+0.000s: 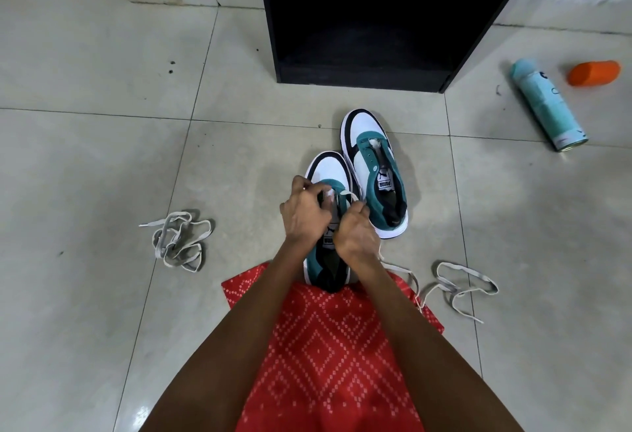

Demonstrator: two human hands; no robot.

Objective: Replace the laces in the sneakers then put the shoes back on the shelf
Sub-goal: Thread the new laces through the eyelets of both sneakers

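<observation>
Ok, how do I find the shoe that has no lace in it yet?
Find the black shelf at the top; two teal-and-white sneakers stand on the floor before it. Take the far sneaker, on the right. Its lace holes are empty and untouched, while the left hand and right hand pinch a lace on the near sneaker.

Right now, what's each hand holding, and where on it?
Right hand pinches the white lace just past the front eyelets of the near sneaker. Left hand seems to grip that sneaker at its eyelet edge; its fingertips are hidden.
</observation>
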